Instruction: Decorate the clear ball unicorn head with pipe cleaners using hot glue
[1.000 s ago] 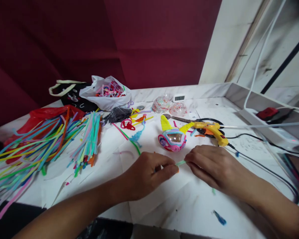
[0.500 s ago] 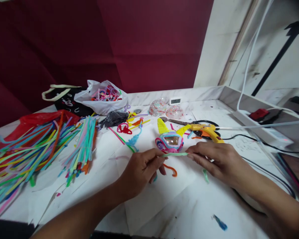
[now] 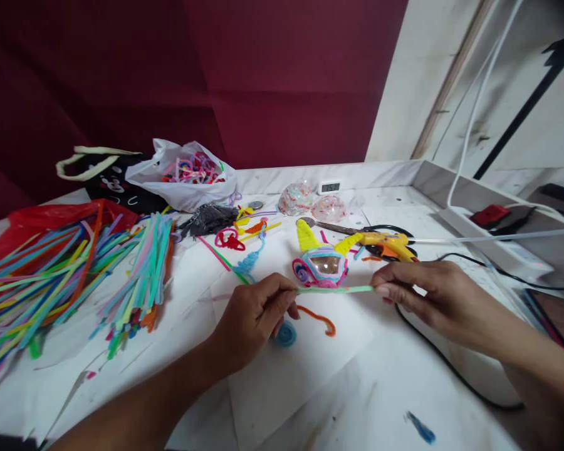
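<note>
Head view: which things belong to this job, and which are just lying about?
Likely in use: green strip, held by left hand and right hand; yellow-eared figure; pipe-cleaner bundle; glue gun.

Probably just lying about: digital clock; black bag.

"What's at the back?"
"A dark red cloth point(image 3: 286, 81), a black bag point(image 3: 122, 195) in front of it."
"And on the right?"
"A white power strip point(image 3: 512, 247) with a red plug point(image 3: 490, 216), a black pole point(image 3: 521, 121) slanting behind."
</note>
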### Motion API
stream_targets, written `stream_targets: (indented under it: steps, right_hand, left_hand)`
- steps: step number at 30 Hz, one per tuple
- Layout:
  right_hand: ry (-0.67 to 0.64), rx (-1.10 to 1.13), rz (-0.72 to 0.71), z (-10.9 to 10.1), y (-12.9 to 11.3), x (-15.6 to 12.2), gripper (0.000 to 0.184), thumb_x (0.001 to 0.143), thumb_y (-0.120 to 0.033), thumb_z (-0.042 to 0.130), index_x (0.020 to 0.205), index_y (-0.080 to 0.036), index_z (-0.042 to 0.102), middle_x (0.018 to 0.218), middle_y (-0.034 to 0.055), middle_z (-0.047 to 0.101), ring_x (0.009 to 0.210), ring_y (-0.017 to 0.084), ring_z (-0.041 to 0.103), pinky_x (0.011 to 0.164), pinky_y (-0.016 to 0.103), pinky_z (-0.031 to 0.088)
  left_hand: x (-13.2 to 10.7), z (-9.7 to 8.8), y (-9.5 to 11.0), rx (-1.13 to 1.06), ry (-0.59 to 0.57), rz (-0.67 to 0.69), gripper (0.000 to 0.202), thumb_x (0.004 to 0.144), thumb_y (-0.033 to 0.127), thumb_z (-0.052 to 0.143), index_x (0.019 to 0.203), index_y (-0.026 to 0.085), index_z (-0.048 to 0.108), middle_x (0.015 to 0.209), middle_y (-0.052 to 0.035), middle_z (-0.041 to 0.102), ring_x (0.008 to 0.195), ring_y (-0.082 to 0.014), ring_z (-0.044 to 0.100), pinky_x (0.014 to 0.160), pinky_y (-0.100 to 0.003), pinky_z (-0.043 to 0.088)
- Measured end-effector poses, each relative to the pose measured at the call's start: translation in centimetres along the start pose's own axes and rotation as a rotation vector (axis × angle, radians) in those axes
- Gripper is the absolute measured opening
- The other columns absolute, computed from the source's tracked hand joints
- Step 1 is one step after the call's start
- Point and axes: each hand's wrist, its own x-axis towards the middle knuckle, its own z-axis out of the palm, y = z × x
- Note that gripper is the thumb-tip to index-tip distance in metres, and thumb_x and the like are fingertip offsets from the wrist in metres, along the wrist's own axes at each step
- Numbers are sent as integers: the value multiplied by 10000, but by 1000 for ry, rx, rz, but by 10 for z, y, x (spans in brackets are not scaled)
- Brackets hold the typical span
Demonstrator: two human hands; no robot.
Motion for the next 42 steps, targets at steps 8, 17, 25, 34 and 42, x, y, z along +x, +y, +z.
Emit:
stream_targets:
  steps: [8, 17, 25, 34, 42]
  right_hand:
    - [-166, -16, 38, -3, 3, -5, 137, 967, -272, 459, 972, -248, 594, 795, -23, 632, 666, 93, 589, 599, 216, 422]
    - [-76, -84, 45, -8, 4, -6, 140, 947, -244, 466, 1008, -282, 586, 829, -23, 655, 670, 109, 617, 605, 226, 458]
    - [-130, 54, 79, -21, 7, -13, 123, 932, -295, 506, 943, -306, 629, 860, -21, 680, 739, 141, 643, 630, 227, 513]
    - [-83, -12, -7, -17, 19, -13, 190, 923, -293, 514, 1075, -340, 618, 912, -8, 699, 836, 180, 680, 667, 243, 541]
    - [-128, 27, 62, -19, 13, -13, 147, 937, -255, 489, 975, -316, 618, 906, 3, 687, 790, 156, 657, 662, 230, 505]
  left_hand:
    - [1, -3, -4, 244, 0, 181, 151, 951, 238, 446, 905, 193, 582, 689, 37, 668, 496, -43, 542, 520, -149, 417]
    - [2, -5, -9, 555, 211, 598, 164, 917, 124, 466, 1033, 193, 560, 718, 29, 687, 613, -71, 652, 605, -151, 467]
    - [1, -8, -6, 693, 226, 748, 153, 923, 158, 474, 1039, 196, 567, 735, -9, 712, 642, -125, 658, 634, -235, 491]
    - [-2, -9, -5, 721, 275, 761, 201, 901, 144, 488, 1040, 204, 621, 901, -48, 705, 773, -135, 675, 695, -223, 534]
    - [-5, -10, -2, 719, 319, 656, 270, 885, 85, 535, 1111, 215, 605, 827, -26, 647, 727, -111, 629, 655, -212, 528]
